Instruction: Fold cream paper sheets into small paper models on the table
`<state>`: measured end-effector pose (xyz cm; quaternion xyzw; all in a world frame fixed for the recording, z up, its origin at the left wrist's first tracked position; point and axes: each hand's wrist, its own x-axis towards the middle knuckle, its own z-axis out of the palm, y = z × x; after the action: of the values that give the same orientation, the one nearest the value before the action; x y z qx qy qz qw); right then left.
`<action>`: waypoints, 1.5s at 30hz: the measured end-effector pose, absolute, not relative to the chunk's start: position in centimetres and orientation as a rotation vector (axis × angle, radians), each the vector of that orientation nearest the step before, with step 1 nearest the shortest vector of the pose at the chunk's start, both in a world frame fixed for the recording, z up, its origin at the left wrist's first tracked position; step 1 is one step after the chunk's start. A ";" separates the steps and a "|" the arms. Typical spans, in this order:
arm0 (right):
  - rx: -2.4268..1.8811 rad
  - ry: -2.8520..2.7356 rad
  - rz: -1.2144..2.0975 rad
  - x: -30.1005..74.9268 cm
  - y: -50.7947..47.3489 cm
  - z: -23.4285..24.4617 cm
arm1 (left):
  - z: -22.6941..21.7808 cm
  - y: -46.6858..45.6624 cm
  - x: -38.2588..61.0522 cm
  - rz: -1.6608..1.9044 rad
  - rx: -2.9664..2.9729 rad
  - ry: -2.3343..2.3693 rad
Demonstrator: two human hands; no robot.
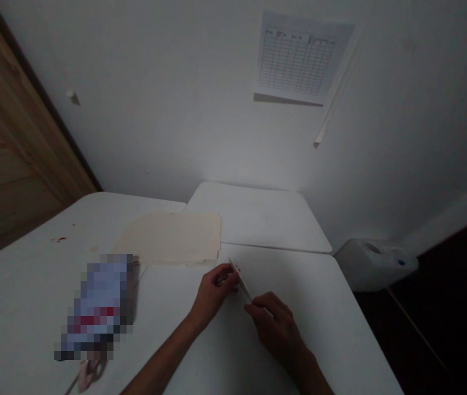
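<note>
My left hand (212, 293) and my right hand (277, 323) meet near the middle of a white table (32, 285). Together they pinch a thin, pale strip-like thing (240, 281) with a small red mark, held tilted between them. The left fingers close on its upper end and the right fingers on its lower end. What the thing is I cannot make out in the dim light. A stack of cream sheets (174, 237) lies just beyond the left hand.
A blurred-out rectangular item (97, 304) lies at the left, with pink-handled scissors (87, 373) below it. A second white table (258, 214) adjoins at the back. A white container (375, 260) stands at the right. A printed chart (299, 55) hangs on the wall.
</note>
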<state>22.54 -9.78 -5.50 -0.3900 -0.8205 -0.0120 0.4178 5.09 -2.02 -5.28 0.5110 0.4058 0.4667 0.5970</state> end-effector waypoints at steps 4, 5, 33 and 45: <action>-1.008 -2.054 0.012 22.5 -9.9 -5.8 | -5.6 -2.0 4.9 1.090 1.191 0.891; -1.022 -2.039 0.040 22.4 -9.9 -5.8 | -5.7 -2.0 4.8 1.096 1.197 0.881; -1.153 -1.632 0.622 21.5 -8.8 -5.8 | -6.1 -2.9 5.2 1.069 1.499 0.919; -1.166 -1.643 0.637 21.7 -8.9 -5.7 | -5.5 -3.1 5.2 1.046 1.507 0.905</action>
<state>21.68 -8.86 -5.67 -0.4803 -0.6771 0.2625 0.4919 5.16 -3.07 -5.54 0.6290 0.3775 0.4363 0.5210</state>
